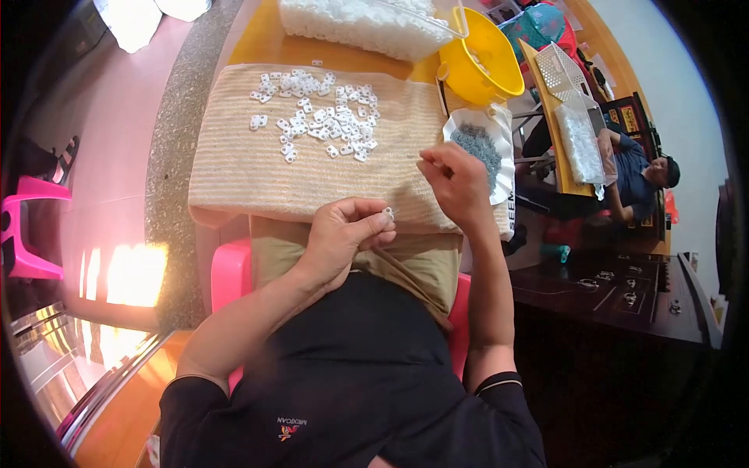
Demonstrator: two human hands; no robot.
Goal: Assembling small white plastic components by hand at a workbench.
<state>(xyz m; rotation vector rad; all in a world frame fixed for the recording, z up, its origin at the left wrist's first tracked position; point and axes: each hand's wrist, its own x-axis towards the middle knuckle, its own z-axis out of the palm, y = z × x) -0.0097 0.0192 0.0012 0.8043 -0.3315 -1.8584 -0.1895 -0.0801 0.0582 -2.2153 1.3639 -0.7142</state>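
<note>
My left hand (342, 232) pinches a small white plastic piece (389, 211) between thumb and forefinger, above the near edge of the towel-covered table. Up and to the right, my right hand (459, 183) hangs in the air beside a white wavy-rimmed dish (507, 152). Its fingertips are pressed together; whatever they hold is too small to make out. Many tiny grey parts (477, 147), perhaps screws, fill the dish. Farther off on the striped beige towel (226, 156) lie many loose white two-holed plastic pieces (339, 121), like the one in my left hand.
A clear bin heaped with white pieces (359, 22) stands at the table's far side, next to a yellow bucket (503, 70). At the right, another person (636, 168) sits by a table with a clear bin (579, 140). A pink stool (35, 234) stands at the left.
</note>
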